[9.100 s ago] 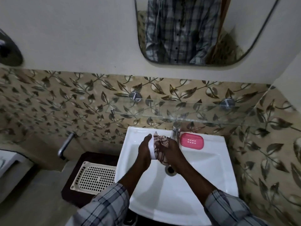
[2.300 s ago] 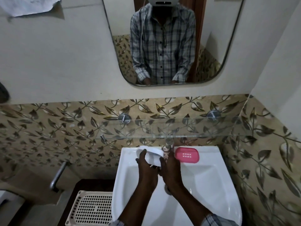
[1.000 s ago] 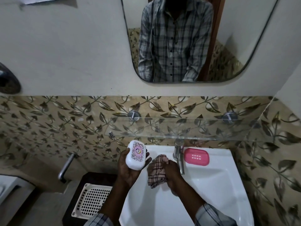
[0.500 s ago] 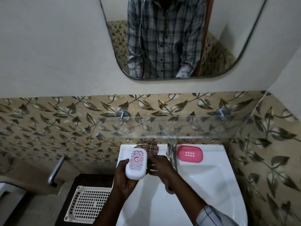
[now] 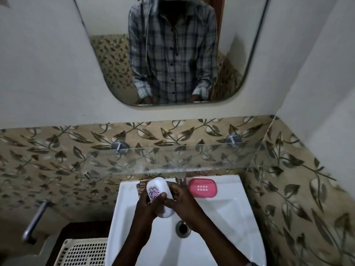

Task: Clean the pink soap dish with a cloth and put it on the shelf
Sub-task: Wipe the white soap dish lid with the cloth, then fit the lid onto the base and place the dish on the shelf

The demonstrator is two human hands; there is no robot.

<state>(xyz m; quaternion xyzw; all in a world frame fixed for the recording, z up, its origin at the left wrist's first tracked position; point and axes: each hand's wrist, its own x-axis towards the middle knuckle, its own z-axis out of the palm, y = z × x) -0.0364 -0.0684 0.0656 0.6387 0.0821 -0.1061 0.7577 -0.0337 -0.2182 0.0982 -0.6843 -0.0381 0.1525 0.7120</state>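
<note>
The pink soap dish (image 5: pixel 202 188) lies on the back rim of the white sink (image 5: pixel 222 217), right of the tap (image 5: pixel 180 179), with no hand on it. Over the basin, my left hand (image 5: pixel 148 206) holds a white soap dish lid (image 5: pixel 156 186) with a pink pattern. My right hand (image 5: pixel 184 200) grips the same lid from the right. The checked cloth (image 5: pixel 141 186) lies on the sink's back left rim, mostly hidden behind the lid. The glass shelf (image 5: pixel 192 160) runs along the tiled wall just above the sink.
A drain (image 5: pixel 182 228) sits in the middle of the basin. A cream perforated basket (image 5: pixel 82 252) stands on a dark stand left of the sink. A metal handle (image 5: pixel 35 217) juts from the left wall. A mirror (image 5: pixel 115 54) hangs above.
My right hand has left the cloth on the sink's back left rim and come onto the white lid. The lid has moved right, over the basin.
</note>
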